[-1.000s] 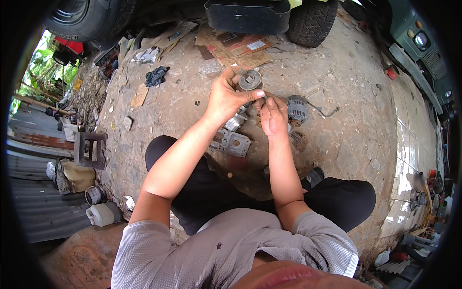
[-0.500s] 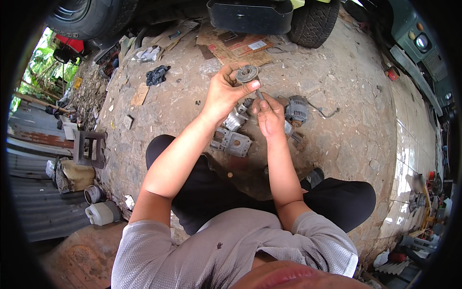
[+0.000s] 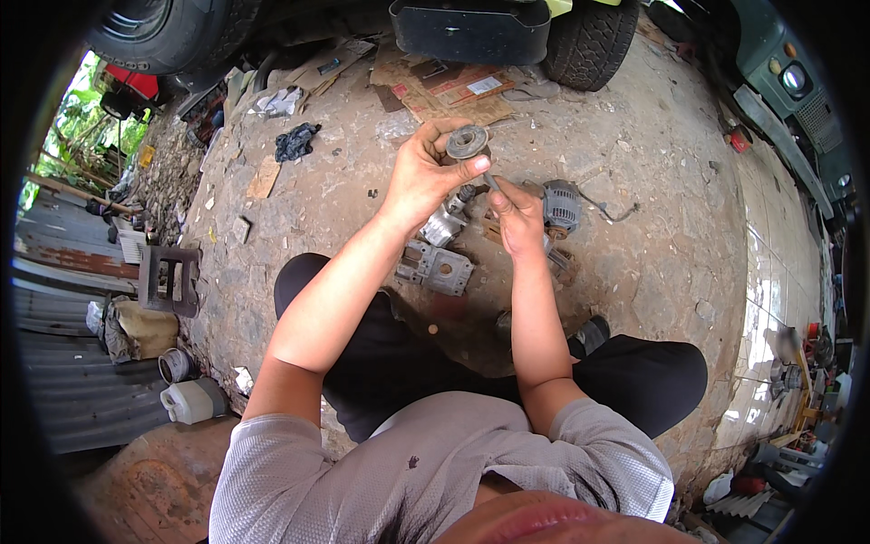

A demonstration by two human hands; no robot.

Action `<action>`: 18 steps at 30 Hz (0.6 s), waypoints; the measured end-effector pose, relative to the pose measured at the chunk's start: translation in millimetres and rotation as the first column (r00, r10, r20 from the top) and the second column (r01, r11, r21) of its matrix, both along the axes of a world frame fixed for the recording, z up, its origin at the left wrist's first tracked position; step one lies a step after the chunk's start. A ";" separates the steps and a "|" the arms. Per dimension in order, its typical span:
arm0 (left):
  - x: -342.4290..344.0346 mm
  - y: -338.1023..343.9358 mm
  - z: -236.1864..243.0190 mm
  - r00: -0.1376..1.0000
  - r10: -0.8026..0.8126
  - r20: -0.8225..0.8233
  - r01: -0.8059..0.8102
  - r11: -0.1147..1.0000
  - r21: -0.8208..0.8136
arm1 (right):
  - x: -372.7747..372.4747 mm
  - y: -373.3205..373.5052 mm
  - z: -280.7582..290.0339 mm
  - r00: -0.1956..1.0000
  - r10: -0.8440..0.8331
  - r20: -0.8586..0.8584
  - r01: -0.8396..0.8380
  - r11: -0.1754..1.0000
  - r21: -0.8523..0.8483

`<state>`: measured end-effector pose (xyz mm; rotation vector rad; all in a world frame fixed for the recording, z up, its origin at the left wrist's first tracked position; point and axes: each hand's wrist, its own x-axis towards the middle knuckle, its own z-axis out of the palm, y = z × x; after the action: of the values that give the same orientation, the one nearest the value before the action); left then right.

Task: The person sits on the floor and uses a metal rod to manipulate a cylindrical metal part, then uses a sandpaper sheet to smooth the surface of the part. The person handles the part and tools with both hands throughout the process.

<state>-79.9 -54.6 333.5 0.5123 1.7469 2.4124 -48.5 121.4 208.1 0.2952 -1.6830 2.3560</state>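
Note:
My left hand is raised over the stone ground and pinches a round grey metal pulley between thumb and fingers. My right hand sits just right of it, fingers closed on a thin metal tool whose tip points up toward the pulley. Below the hands lie grey cast metal housing pieces and a finned round housing with a wire.
Flattened cardboard and a dark rag lie ahead. Vehicle tyres and a black bumper stand at the top. A metal stool, a white jug and a can are at my left.
My left hand has lifted the pulley slightly up and to the right. My right hand has stayed close beneath it with the tool.

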 end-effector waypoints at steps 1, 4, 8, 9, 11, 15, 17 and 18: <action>0.0 -1.0 -0.7 1.000 -0.006 0.009 0.006 1.000 -0.001 | 1.3 1.9 2.3 0.999 -0.040 0.012 0.039 0.998 0.058; 0.3 -1.2 -0.3 1.000 -0.001 0.024 0.001 1.000 0.009 | 1.5 5.8 10.3 0.978 -0.153 -0.142 0.186 0.947 0.261; 1.2 1.0 0.7 1.000 0.015 0.021 -0.015 1.000 0.014 | -0.3 10.4 3.5 0.979 -0.154 -0.134 0.186 0.945 0.268; 1.8 2.1 2.5 1.000 0.023 0.016 -0.024 1.000 0.020 | -0.4 11.6 1.5 0.982 -0.149 -0.119 0.177 0.946 0.271; 2.7 2.7 5.0 0.999 0.043 -0.018 -0.043 0.999 -0.011 | 0.7 11.7 0.8 0.988 -0.136 -0.073 0.150 0.953 0.265; 5.2 2.8 9.2 0.995 0.044 -0.086 -0.050 0.996 -0.070 | 4.0 9.8 2.6 0.997 -0.067 0.030 0.060 0.980 0.192; 6.1 3.0 9.6 0.993 0.048 -0.104 -0.057 0.995 -0.086 | 4.7 8.9 3.9 0.999 -0.042 0.034 0.036 0.986 0.164; 6.1 2.4 8.6 0.991 0.060 -0.118 -0.073 0.991 -0.109 | 5.1 6.7 5.9 0.999 -0.044 0.020 0.040 0.986 0.163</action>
<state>-73.8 -52.2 342.1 0.5984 1.9642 2.3534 -43.4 128.1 214.0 0.2586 -1.8781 2.2045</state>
